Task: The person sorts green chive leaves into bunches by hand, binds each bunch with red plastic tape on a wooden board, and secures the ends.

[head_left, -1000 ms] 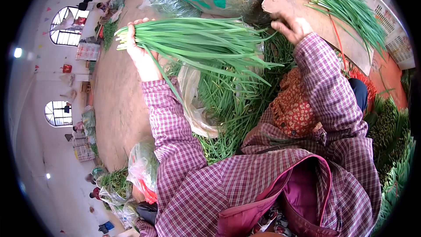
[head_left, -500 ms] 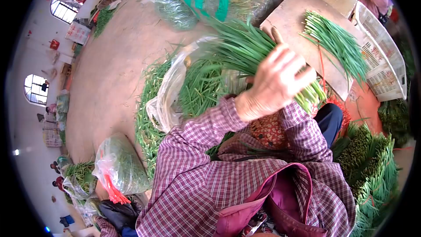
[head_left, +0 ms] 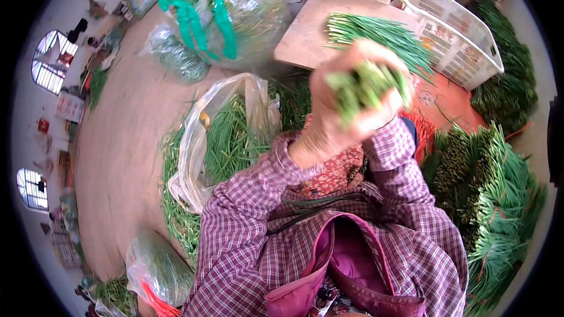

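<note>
In front of my chest, both hands are around a bunch of garlic chives, its pale cut ends turned toward me and blurred by motion. My left hand wraps it from the left. My right hand closes on it from below right, its fingers partly hidden. Beyond my hands, a second pile of chives lies on a board. Below left, an open clear plastic bag holds loose green leaves.
Bundled chives are stacked at my right, near red ties. A white plastic crate stands behind the board. A filled bag with green handles sits at the far side. Another filled bag is lower left. Scattered leaves cover floor beside me.
The bunch has swung from lying crosswise, leaves to the left, to pointing its cut ends at me. My hands have come together around it. The view has shifted right.
</note>
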Available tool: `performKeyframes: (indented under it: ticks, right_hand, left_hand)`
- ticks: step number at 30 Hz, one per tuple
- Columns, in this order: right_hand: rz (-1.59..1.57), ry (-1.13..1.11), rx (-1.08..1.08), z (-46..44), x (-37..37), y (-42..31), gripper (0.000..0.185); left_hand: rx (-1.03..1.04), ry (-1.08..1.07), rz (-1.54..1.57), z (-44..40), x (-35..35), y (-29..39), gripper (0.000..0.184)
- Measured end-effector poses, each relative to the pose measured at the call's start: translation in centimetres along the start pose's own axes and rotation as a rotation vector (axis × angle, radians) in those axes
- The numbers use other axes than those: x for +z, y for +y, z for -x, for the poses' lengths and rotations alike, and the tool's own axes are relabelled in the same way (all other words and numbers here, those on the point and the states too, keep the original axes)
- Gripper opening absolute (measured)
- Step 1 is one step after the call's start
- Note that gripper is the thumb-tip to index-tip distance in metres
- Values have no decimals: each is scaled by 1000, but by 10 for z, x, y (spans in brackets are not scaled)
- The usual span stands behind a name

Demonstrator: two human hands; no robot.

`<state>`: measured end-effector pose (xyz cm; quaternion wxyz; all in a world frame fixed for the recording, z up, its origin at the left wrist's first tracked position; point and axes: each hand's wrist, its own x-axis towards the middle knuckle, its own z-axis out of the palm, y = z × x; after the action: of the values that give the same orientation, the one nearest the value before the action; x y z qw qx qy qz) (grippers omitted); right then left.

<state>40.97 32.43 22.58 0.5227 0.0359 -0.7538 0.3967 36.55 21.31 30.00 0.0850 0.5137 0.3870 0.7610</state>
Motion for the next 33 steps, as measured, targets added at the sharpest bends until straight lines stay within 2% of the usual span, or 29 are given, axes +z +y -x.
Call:
performKeyframes:
  ticks: [1,2,4,7,8,10,12,14,15,18,20,21,22,24,25,26,29,32,33]
  right_hand:
    - [107,-12,-59,-15,-9,-14,63]
    - [362,14,-157,-28,-18,-30,59]
    - [545,-90,-80,-49,-43,-33,53]
    - [925,-174,-74,-83,-88,2,53]
    - [908,-202,-91,-92,-101,21,54]
    - [1034,-260,-17,-102,-119,47,53]
    - [1077,-324,52,-112,-122,67,53]
    - [1116,-400,129,-117,-115,93,52]
    - [1110,-451,164,-116,-110,109,50]
    - [1106,-588,302,-120,-82,144,51]
    - [1077,-615,290,-115,-63,167,48]
    - [1082,-696,400,-116,-56,170,56]
    - [1079,-704,404,-108,-56,174,56]
    - [1079,-679,256,-93,-53,194,67]
    - [1018,-753,354,-94,-56,202,78]
    - [1016,-755,358,-93,-60,207,78]
    - [757,-683,222,-92,-78,206,84]
    - [801,-529,208,-79,-69,226,69]
    - [974,-510,163,-62,-64,253,61]
  left_hand:
    - [-81,79,103,-5,5,2,22]
    - [-43,125,173,-19,7,-4,24]
    - [-179,65,397,-45,5,-8,30]
    - [-157,26,425,-84,-16,-24,38]
    - [-162,31,430,-96,-23,-18,42]
    - [-192,96,379,-116,-66,-59,31]
    - [-203,155,255,-122,-79,-75,28]
    - [-118,221,-137,-126,-91,-99,24]
    - [-75,193,-213,-119,-86,-103,22]
    - [71,-101,-837,-108,-82,-121,34]
    - [376,-286,-1179,-101,-78,-158,44]
    - [361,-361,-1131,-98,-75,-182,52]
    - [342,-417,-1207,-93,-68,-194,59]
    - [314,-444,-1295,-90,-68,-239,61]
    - [272,-450,-1302,-89,-70,-260,59]
    - [268,-452,-1302,-87,-74,-277,59]
    - [153,-389,-1282,-85,-72,-294,52]
    - [135,-371,-1241,-86,-76,-302,50]
    - [189,-374,-1236,-85,-81,-308,51]
